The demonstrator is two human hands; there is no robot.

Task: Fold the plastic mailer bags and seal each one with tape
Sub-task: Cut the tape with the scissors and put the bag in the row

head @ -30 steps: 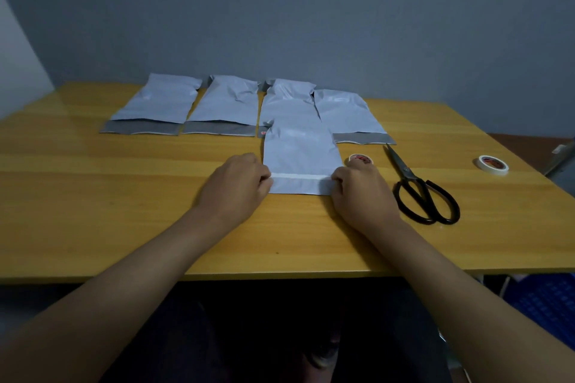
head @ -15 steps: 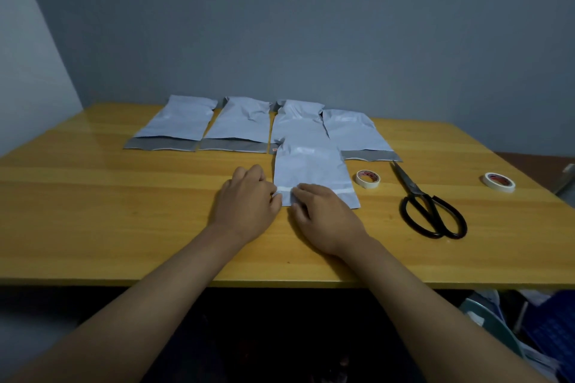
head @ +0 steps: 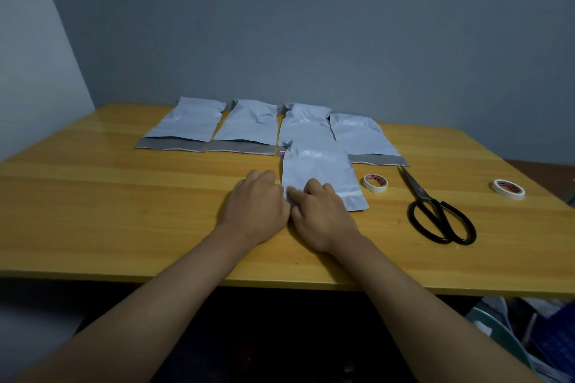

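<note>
A pale grey mailer bag [head: 317, 166] lies flat at the middle of the wooden table [head: 124, 211], a white strip running across its near end. Both hands meet at its near left corner. My left hand [head: 255, 205] sits at the bag's left edge with curled fingers pinching the corner. My right hand [head: 322, 218] lies over the bag's near end, its thumb and forefinger pinching the left end of the white strip. A small tape roll [head: 375, 183] lies just right of the bag.
Several more mailer bags [head: 249, 126] lie in a row at the back, grey flaps open toward me. Black scissors [head: 435, 211] lie right of the tape, and a second tape roll [head: 508, 189] lies near the right edge. A grey wall stands behind.
My right hand slid from the bag's right end to its left corner, next to my left hand. The view rose a little.
</note>
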